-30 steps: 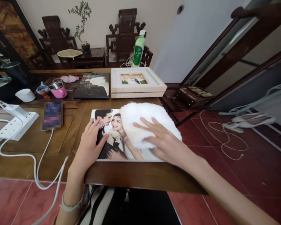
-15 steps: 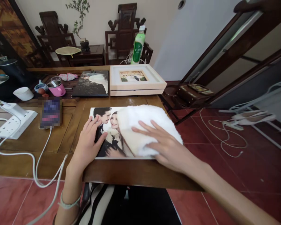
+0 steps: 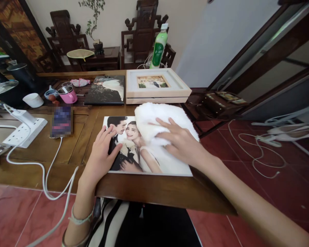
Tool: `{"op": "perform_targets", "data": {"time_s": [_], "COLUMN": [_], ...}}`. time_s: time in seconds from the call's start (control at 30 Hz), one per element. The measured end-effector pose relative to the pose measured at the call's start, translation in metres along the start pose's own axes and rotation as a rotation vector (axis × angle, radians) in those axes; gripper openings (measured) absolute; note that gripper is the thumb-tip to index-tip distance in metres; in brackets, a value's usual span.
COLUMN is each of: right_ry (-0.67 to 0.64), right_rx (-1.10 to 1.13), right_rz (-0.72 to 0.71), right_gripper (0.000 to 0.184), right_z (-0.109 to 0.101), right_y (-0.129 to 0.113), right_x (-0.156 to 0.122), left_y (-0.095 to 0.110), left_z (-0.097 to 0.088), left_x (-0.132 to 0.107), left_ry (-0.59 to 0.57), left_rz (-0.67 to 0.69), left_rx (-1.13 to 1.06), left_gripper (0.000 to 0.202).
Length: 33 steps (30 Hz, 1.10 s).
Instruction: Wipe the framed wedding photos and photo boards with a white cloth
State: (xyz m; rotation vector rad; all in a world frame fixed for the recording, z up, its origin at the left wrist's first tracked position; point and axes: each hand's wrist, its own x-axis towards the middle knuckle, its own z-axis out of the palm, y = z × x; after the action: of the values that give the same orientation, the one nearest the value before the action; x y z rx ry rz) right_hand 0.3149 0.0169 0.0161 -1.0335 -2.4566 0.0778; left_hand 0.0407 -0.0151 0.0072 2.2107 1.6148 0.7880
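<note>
A photo print (image 3: 150, 159) of a couple lies flat near the table's front edge. My left hand (image 3: 104, 149) rests on its left side, fingers stretched out and holding nothing. Over the upper right of the print is a fluffy white cloth (image 3: 167, 115). My right hand (image 3: 181, 139) presses on this cloth and grips it, the fingers partly sunk in the pile. The cloth hides the print's upper right part.
Behind the print lie a dark photo panel (image 3: 106, 91) and a pale wooden picture frame (image 3: 158, 97), with a green bottle (image 3: 159, 49) beyond. To the left are a phone (image 3: 61, 121), a power strip (image 3: 27, 132), white cables (image 3: 45, 178), a pink cup (image 3: 68, 96) and a white cup (image 3: 33, 100).
My right hand has pushed the white cloth up and away from me, uncovering the print's lower right part. The left hand stays on the print. The whole view has shifted slightly.
</note>
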Motion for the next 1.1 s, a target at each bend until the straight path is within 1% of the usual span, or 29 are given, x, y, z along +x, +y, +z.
{"op": "perform_targets", "data": {"time_s": [0.17, 0.23, 0.3, 0.33, 0.4, 0.5, 0.67, 0.73, 0.8, 0.87, 0.93, 1.0, 1.1], "right_ry": [0.016, 0.031, 0.035, 0.033, 0.028, 0.024, -0.028, -0.038, -0.044, -0.041, -0.037, -0.046, -0.045], "right_rx": [0.025, 0.021, 0.019, 0.020, 0.027, 0.026, 0.006, -0.009, -0.028, -0.047, -0.056, -0.051, -0.042], "right_rz": [-0.107, -0.149, -0.191, -0.214, -0.241, -0.217, -0.084, -0.015, 0.041, 0.075, 0.085, 0.071, 0.003], "right_gripper": [0.039, 0.034, 0.033, 0.033, 0.033, 0.034, 0.046, 0.053, 0.057, 0.059, 0.060, 0.057, 0.047], "right_z": [-0.014, -0.018, -0.020, -0.021, -0.020, -0.014, 0.000, 0.004, 0.007, 0.009, 0.009, 0.007, 0.001], "right_y": [-0.059, -0.079, -0.090, -0.092, -0.085, -0.057, 0.001, 0.017, 0.026, 0.029, 0.025, 0.015, -0.014], "right_x": [-0.054, -0.070, -0.078, -0.080, -0.077, -0.060, -0.011, 0.008, 0.022, 0.030, 0.028, 0.019, -0.009], "left_y": [0.000, 0.000, 0.001, 0.001, 0.002, 0.002, 0.001, 0.001, 0.001, 0.001, 0.000, 0.000, -0.001], "left_z": [0.000, 0.000, -0.001, -0.001, -0.001, -0.002, -0.002, -0.002, -0.002, -0.002, -0.002, -0.002, -0.001], "left_x": [0.000, 0.001, 0.000, 0.000, 0.000, 0.000, 0.000, 0.000, 0.000, 0.000, 0.001, 0.001, 0.001], "left_ry": [0.005, 0.002, -0.004, -0.006, -0.011, -0.020, -0.025, -0.026, -0.023, -0.017, -0.010, -0.002, 0.005], "left_rz": [0.009, 0.009, 0.002, 0.000, -0.001, -0.004, -0.013, -0.011, -0.006, -0.001, 0.003, 0.004, 0.005], "left_rx": [-0.004, 0.003, 0.010, 0.011, 0.013, 0.018, 0.004, 0.003, 0.006, 0.006, -0.002, -0.014, -0.018], "left_gripper": [0.040, 0.040, 0.041, 0.041, 0.041, 0.042, 0.040, 0.040, 0.041, 0.041, 0.040, 0.040, 0.040]}}
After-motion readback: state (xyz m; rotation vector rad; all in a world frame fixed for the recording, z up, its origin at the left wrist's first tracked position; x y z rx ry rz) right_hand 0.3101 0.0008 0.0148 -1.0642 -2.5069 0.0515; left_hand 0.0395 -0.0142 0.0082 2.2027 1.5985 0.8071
